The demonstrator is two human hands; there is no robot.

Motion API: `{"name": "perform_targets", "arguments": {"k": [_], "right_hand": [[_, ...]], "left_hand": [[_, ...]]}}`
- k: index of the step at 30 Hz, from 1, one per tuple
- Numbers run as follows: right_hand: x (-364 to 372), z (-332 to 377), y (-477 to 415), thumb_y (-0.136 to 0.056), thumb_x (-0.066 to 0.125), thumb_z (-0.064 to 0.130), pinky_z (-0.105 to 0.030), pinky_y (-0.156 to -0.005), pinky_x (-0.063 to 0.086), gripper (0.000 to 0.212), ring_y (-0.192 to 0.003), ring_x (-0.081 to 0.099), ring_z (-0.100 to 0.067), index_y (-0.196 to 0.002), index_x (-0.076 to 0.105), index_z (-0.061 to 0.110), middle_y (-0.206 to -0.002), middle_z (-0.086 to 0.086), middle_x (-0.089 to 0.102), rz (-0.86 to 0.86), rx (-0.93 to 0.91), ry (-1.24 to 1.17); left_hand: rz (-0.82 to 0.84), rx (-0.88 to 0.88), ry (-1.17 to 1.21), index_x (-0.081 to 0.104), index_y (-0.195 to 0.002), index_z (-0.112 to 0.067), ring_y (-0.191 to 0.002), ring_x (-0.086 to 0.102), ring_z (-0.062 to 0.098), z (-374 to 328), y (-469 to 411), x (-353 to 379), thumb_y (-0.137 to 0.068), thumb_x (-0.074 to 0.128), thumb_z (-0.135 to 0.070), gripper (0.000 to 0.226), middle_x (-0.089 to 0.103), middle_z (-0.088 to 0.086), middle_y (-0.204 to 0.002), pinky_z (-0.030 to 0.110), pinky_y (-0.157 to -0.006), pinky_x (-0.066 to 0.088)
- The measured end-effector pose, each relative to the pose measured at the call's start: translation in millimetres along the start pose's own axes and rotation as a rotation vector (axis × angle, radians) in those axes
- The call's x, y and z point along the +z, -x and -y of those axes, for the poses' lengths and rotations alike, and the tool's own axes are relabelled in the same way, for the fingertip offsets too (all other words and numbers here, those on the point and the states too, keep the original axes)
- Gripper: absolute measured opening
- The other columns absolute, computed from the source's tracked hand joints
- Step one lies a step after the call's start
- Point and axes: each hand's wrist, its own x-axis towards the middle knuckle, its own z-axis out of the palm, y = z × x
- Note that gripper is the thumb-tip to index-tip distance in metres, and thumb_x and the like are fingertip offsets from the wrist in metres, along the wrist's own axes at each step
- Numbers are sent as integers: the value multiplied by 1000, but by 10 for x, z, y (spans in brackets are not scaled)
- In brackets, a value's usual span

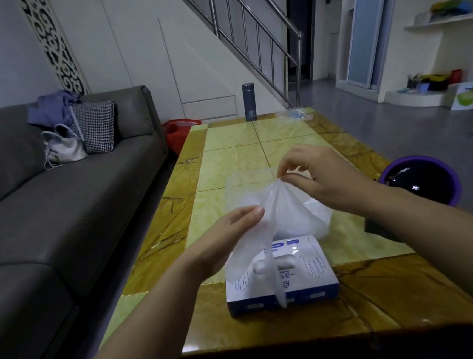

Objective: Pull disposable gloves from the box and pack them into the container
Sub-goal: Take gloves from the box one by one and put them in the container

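Translucent glove (282,209) stretched between both hands, in the air over the box (304,276).

Left hand (223,243) pinches the glove's near-left edge between thumb and fingers (248,213). Right hand (327,183) pinches its top, fingers (287,165) curled onto the film. Glove's loose ends hang down across the box top to its front edge (touching or not: cannot tell). Box is blue-and-white, lying flat on the yellow-tiled surface (283,135), near its front end. Clear container (244,183) sits on the surface just beyond the box, partly behind the glove (contents unreadable through the film). Dark flask (249,101) stands upright at the far end. Purple bin (455,188) with black liner is on the floor to the right, grey sofa (74,199) to the left.
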Motion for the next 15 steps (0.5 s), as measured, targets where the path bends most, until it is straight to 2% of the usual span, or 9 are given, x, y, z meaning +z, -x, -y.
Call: {"name": "perform_targets", "arguments": {"k": [2,5,6,8,11,13,15], "right_hand": [[-24,36,7,-90,63,15,-11,-78,39,5,-86,53,-6,-91,67,17,-91,13,57,26,-3,-22],[-52,92,33,-89,63,15,-6,-80,37,16,-93,54,-8,-104,67,19,-101,10,60,20,34,-97],[-52,84,51,-89,63,17,-8,-81,37,26,-97,53,-7,-115,62,22,-109,9,59,-6,98,-136],[-43,43,85,-88,65,28,-18,-85,41,55,-106,51,-10,-137,42,29,-123,5,51,-74,346,-297],[-7,29,172,-81,67,45,-35,-90,48,83,-123,44,-18,-149,21,31,-146,-1,35,13,785,-815],[46,58,214,-72,70,48,-38,-86,53,95,-135,34,-21,-150,20,31,-152,3,26,98,840,-1146],[56,68,180,-65,72,43,-38,-89,53,93,-126,46,-19,-146,27,33,-142,1,43,84,755,-1223]], "left_hand": [[66,-19,69,53,-129,-16,-111,62,25,-119,-33,22,-78,69,-52,65,63,8,-122,43,-98,48],[99,29,198,56,-122,-6,-93,66,21,-233,-84,94,-85,63,-23,42,66,12,-105,35,-83,55],[87,60,248,57,-121,-5,-90,67,20,-254,-90,107,-85,61,-19,39,66,11,-103,33,-80,56],[61,104,375,56,-123,-8,-84,66,19,-289,-94,73,-86,58,-13,38,68,8,-100,33,-79,57],[37,137,466,53,-128,-11,-78,66,18,-317,-91,-20,-83,58,-10,45,69,7,-96,31,-76,57],[53,140,452,52,-129,-11,-80,65,19,-336,-95,-66,-85,57,-9,45,68,10,-100,31,-76,57],[63,133,425,52,-128,-11,-83,64,21,-352,-130,-98,-85,57,-9,44,66,14,-104,33,-77,57]]}}
